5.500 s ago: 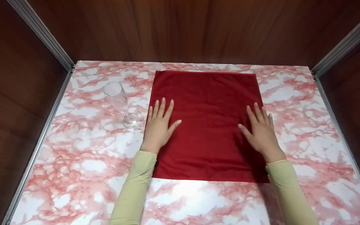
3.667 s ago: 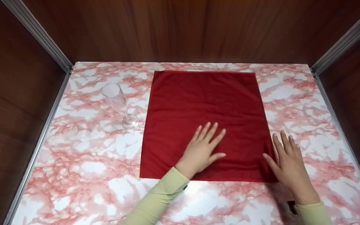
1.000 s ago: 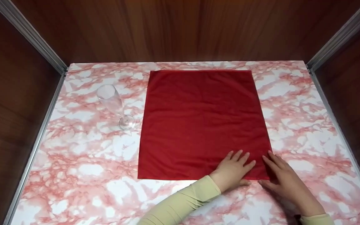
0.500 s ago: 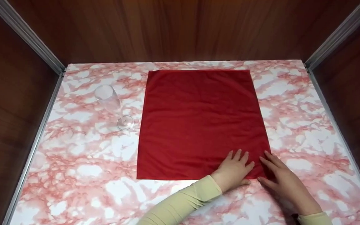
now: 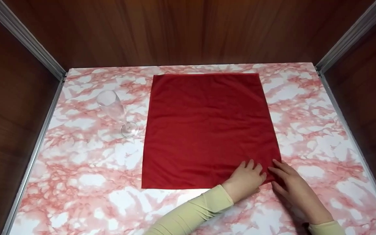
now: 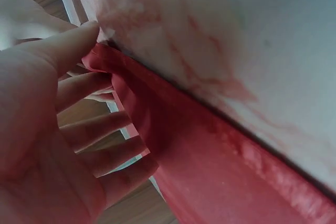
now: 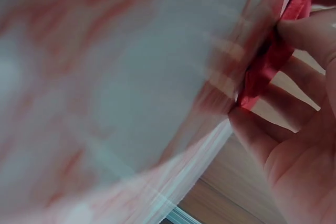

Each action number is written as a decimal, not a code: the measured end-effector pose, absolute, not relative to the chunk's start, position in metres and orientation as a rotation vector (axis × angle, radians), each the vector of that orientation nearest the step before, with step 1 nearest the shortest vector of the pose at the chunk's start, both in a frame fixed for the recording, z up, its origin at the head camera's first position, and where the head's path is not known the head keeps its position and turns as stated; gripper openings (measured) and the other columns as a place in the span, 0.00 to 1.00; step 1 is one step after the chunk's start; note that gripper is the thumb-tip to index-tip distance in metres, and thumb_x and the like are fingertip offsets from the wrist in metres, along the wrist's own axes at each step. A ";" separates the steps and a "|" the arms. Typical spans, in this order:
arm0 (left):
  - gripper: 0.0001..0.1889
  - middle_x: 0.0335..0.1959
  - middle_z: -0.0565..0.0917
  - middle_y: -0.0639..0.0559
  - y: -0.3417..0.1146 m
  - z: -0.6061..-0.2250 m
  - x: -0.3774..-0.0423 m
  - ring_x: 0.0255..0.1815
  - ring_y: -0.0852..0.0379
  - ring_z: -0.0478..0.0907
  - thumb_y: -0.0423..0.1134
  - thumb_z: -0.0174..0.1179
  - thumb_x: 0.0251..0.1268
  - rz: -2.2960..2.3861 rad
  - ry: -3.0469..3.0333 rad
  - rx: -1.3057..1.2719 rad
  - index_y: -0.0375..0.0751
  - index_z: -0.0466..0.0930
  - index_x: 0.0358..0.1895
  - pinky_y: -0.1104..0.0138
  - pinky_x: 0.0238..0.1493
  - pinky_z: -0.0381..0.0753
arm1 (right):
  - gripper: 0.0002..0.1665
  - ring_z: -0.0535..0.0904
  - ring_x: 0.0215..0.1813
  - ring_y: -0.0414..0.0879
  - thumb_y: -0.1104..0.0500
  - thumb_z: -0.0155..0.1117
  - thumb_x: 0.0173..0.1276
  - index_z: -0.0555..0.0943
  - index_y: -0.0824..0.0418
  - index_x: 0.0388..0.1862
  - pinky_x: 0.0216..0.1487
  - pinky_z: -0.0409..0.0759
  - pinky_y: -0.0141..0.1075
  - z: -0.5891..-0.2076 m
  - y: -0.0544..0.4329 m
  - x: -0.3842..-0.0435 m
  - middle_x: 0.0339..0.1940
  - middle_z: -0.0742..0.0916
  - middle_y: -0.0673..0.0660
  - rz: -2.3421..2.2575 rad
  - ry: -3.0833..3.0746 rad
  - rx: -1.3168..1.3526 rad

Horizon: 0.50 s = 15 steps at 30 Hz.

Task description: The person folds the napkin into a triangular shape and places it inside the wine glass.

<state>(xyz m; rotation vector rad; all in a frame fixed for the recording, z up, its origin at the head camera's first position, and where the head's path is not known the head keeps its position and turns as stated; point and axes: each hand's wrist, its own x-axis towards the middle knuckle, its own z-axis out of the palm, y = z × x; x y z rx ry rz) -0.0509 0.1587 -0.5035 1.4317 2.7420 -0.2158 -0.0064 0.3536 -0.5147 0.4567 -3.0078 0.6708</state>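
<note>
A square red cloth (image 5: 204,130) lies spread flat on the marbled table, lightly creased. At its near right corner, my left hand (image 5: 246,180) pinches the near edge; the left wrist view shows thumb and forefinger on a fold of red cloth (image 6: 173,135). Just to the right, my right hand (image 5: 294,187) grips the corner itself. In the right wrist view the thumb of the right hand (image 7: 304,103) presses on a folded strip of red cloth (image 7: 268,66), fingers curled on its other side. The near edge is slightly raised between the hands.
A clear stemmed flute glass (image 5: 113,107) lies on its side left of the cloth, its round foot towards the cloth. The pink and white marbled table (image 5: 93,209) is bounded by dark wooden panels (image 5: 188,32) at the back and both sides.
Both hands moved from the cloth's sides to its near right corner. Flat, spread fingers have curled onto the edge, which has lifted slightly. Cloth and glass otherwise stay put; the view shifted a little.
</note>
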 end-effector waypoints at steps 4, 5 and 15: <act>0.17 0.57 0.75 0.58 0.162 -0.505 -0.049 0.60 0.53 0.69 0.45 0.50 0.73 -0.217 2.771 1.474 0.63 0.75 0.62 0.62 0.56 0.72 | 0.28 0.66 0.65 0.66 0.72 0.71 0.50 0.81 0.66 0.54 0.65 0.45 0.19 -0.515 0.353 -0.007 0.65 0.74 0.63 0.673 -2.970 0.494; 0.17 0.57 0.75 0.58 0.162 -0.505 -0.049 0.59 0.53 0.70 0.43 0.48 0.74 -0.212 2.772 1.475 0.63 0.75 0.62 0.62 0.56 0.73 | 0.28 0.66 0.65 0.66 0.73 0.71 0.49 0.81 0.66 0.53 0.62 0.41 0.16 -0.515 0.353 -0.007 0.65 0.74 0.63 0.669 -2.967 0.498; 0.19 0.54 0.78 0.59 0.167 -0.499 -0.045 0.55 0.57 0.74 0.40 0.49 0.73 -0.166 2.720 1.541 0.62 0.71 0.64 0.62 0.50 0.77 | 0.29 0.69 0.64 0.63 0.76 0.70 0.48 0.82 0.66 0.52 0.61 0.44 0.15 -0.515 0.355 -0.006 0.64 0.76 0.61 0.618 -2.959 0.519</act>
